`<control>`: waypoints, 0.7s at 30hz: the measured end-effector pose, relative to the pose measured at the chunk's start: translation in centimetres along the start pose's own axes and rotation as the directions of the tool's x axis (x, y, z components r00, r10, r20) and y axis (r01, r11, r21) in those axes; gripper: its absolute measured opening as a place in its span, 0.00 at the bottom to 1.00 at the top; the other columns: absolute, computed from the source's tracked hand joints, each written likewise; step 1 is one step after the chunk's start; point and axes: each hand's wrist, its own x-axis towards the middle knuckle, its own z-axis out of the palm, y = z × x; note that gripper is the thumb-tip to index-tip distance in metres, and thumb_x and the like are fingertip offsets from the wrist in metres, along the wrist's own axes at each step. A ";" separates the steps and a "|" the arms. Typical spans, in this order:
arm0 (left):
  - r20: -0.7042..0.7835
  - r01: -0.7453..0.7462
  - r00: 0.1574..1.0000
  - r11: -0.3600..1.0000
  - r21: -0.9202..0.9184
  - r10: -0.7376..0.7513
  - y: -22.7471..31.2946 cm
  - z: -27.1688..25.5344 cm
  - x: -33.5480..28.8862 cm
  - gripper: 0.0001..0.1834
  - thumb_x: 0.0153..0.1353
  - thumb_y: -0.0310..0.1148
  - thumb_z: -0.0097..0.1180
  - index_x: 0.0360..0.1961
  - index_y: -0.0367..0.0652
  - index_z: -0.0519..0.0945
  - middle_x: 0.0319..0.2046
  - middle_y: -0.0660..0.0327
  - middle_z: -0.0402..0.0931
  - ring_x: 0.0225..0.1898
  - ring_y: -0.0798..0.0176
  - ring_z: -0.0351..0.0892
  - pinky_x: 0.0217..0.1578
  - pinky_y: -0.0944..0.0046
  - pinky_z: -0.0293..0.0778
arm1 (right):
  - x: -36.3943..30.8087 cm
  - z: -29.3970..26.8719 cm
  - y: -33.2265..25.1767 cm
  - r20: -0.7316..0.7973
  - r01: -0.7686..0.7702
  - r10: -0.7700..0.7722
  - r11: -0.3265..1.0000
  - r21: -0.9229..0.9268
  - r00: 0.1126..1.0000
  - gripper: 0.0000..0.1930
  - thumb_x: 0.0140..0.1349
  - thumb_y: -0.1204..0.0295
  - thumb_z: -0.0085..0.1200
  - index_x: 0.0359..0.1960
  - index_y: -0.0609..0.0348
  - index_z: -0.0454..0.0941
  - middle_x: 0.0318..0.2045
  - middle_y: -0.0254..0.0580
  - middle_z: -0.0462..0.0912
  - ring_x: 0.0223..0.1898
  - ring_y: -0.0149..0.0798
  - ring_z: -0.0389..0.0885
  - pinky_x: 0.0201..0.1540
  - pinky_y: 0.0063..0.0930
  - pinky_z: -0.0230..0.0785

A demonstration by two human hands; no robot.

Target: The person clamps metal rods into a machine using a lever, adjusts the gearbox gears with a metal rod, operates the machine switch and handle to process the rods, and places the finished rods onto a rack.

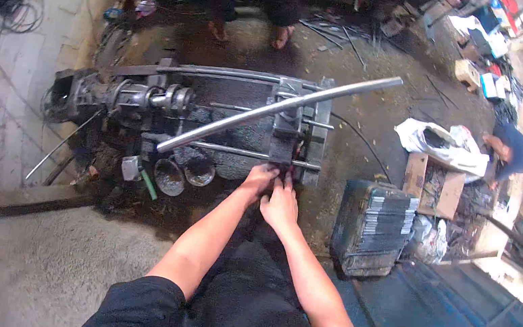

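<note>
A greasy machine (232, 133) with two long guide rails and a sliding block (288, 116) lies in front of me. My left hand (259, 181) is at the block's near lower end, its fingers curled against a dark part I cannot make out. Right beside it, my right hand (280, 206) reaches up with fingers stretched onto the same dark part. A long bright steel bar (281, 106) slants over the machine, from the near rail at left up past its far right corner. Neither hand touches the bar.
Two metal bowls (170, 177) and a green-handled brush (147, 183) sit at the near left. A dark ribbed block (372, 230) stands at right, near cardboard boxes (432, 185) and a white sack (440, 147). One person's feet (283, 37) show beyond the machine; another person (515, 150) crouches far right.
</note>
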 end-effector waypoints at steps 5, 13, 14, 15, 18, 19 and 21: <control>-0.300 -0.095 0.951 0.995 -0.042 0.078 1.2 -4.8 -7.1 0.14 0.62 0.37 0.57 0.38 0.34 0.82 0.34 0.58 0.82 0.36 0.66 0.78 0.40 0.65 0.73 | -1.3 0.3 -5.2 0.211 0.173 -0.220 0.960 0.221 0.953 0.25 0.53 0.68 0.53 0.53 0.66 0.69 0.52 0.62 0.73 0.51 0.60 0.74 0.55 0.46 0.67; -0.668 -0.569 0.710 0.742 -0.356 0.224 7.7 -25.6 -18.8 0.11 0.63 0.36 0.54 0.42 0.41 0.77 0.36 0.59 0.80 0.37 0.62 0.81 0.36 0.64 0.76 | -0.1 0.3 -23.6 0.248 0.443 -0.644 0.709 0.549 0.724 0.23 0.56 0.68 0.56 0.55 0.60 0.71 0.45 0.56 0.80 0.49 0.54 0.79 0.53 0.40 0.70; -0.721 -0.608 0.660 0.713 -0.348 0.211 8.7 -27.6 -20.1 0.11 0.63 0.36 0.54 0.42 0.41 0.77 0.37 0.59 0.80 0.37 0.62 0.81 0.36 0.64 0.75 | 0.4 1.3 -25.8 0.240 0.418 -0.665 0.667 0.617 0.707 0.23 0.56 0.69 0.57 0.54 0.60 0.72 0.45 0.56 0.81 0.49 0.52 0.80 0.53 0.39 0.70; -0.768 -0.644 0.611 0.686 -0.339 0.194 9.8 -29.4 -21.5 0.12 0.63 0.36 0.54 0.43 0.41 0.76 0.38 0.59 0.80 0.37 0.62 0.81 0.36 0.65 0.75 | 0.9 2.2 -28.1 0.230 0.387 -0.682 0.623 0.680 0.694 0.22 0.56 0.69 0.58 0.53 0.61 0.73 0.45 0.56 0.81 0.48 0.50 0.80 0.52 0.37 0.70; -0.815 -0.648 0.537 0.724 -0.236 0.216 11.3 -34.8 -22.7 0.22 0.62 0.38 0.56 0.54 0.39 0.71 0.39 0.59 0.80 0.36 0.65 0.80 0.35 0.66 0.74 | 1.7 3.7 -34.2 0.332 0.216 -0.658 0.608 0.764 0.676 0.21 0.60 0.70 0.57 0.53 0.66 0.72 0.45 0.52 0.81 0.48 0.42 0.80 0.52 0.32 0.70; -0.832 -0.623 0.505 0.765 -0.166 0.231 12.3 -36.1 -22.5 0.26 0.62 0.39 0.57 0.58 0.38 0.68 0.39 0.60 0.80 0.36 0.66 0.80 0.34 0.67 0.74 | 1.8 3.6 -36.2 0.384 0.132 -0.626 0.619 0.774 0.679 0.21 0.61 0.70 0.56 0.53 0.67 0.72 0.45 0.51 0.81 0.48 0.41 0.80 0.52 0.31 0.70; -0.857 -0.694 0.336 0.718 0.055 0.390 14.2 -37.9 -21.4 0.31 0.63 0.37 0.58 0.64 0.40 0.62 0.35 0.59 0.80 0.27 0.68 0.77 0.29 0.67 0.71 | 3.4 6.3 -38.7 0.448 -0.015 -0.564 0.610 0.792 0.694 0.20 0.63 0.69 0.54 0.54 0.67 0.71 0.45 0.47 0.81 0.43 0.35 0.80 0.46 0.27 0.71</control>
